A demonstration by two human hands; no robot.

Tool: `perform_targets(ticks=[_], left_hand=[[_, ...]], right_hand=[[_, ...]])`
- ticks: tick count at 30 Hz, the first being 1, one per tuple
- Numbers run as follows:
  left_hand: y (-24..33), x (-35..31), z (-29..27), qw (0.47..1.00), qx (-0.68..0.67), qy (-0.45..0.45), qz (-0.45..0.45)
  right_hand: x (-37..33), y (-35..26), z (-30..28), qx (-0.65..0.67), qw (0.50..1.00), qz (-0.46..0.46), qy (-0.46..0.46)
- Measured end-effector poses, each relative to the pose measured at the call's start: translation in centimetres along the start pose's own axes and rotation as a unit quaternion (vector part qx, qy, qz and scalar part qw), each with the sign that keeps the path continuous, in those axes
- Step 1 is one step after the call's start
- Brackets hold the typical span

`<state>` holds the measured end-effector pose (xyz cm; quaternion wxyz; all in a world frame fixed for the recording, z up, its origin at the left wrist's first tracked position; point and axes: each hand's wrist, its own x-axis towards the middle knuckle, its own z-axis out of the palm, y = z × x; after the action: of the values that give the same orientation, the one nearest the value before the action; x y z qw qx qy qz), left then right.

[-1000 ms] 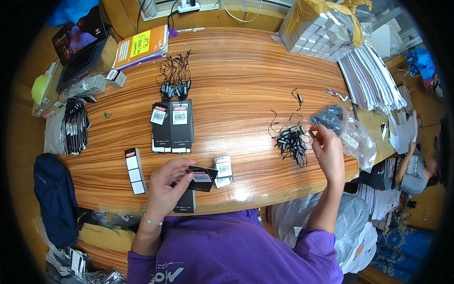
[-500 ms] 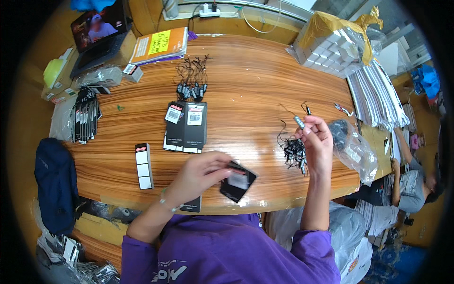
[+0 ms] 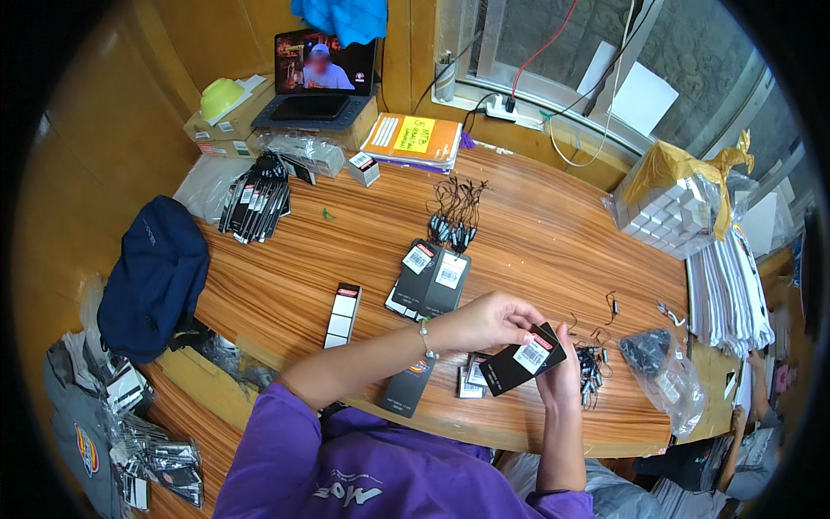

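Observation:
My left hand (image 3: 501,322) pinches the upper edge of a black hang tag (image 3: 510,372) with a white barcode sticker. Against the tag's right side is my right hand (image 3: 562,374), its fingers bent and mostly hidden behind the card; what they hold does not show. Black string fasteners (image 3: 591,372) lie in a loose heap to its right. Beneath my left forearm rests another dark hang tag (image 3: 405,394), and small stickered cards (image 3: 471,381) lie beside the held one. Farther back, stickered hang tags (image 3: 425,285) lie with their corded fasteners (image 3: 451,227) fanned out behind.
A strip of white labels (image 3: 342,316) lies left of the stickered tags. Bundled tags (image 3: 257,203), a laptop (image 3: 316,108) and notebooks (image 3: 415,143) occupy the far left. Small white boxes (image 3: 666,212), stacked papers (image 3: 735,294) and a plastic bag (image 3: 666,381) line the right side.
My hands have come together at the tag; the left has moved right with it. The fastener seen in my right fingers is now out of sight. The whole view has shifted and turned.

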<state>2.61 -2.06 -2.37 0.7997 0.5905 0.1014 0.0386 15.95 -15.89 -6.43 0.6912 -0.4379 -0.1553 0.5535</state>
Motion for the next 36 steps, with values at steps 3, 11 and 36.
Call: perform_targets(ticks=[3, 11, 36], left_hand=[[-0.1, 0.2, -0.5, 0.997, 0.066, -0.004, 0.047], [0.6, -0.6, -1.3, 0.992, 0.072, 0.062, 0.086], [3.7, -2.5, -3.1, 0.865, 0.135, 0.404, 0.267]], right_hand=[[1.3, -1.0, 0.8, -0.002, 0.999, -0.024, -0.023], [4.6, -6.5, 4.2, 0.061, 0.989, -0.101, -0.087], [6.5, -4.9, 10.7, -0.368, 0.826, -0.419, -0.083]])
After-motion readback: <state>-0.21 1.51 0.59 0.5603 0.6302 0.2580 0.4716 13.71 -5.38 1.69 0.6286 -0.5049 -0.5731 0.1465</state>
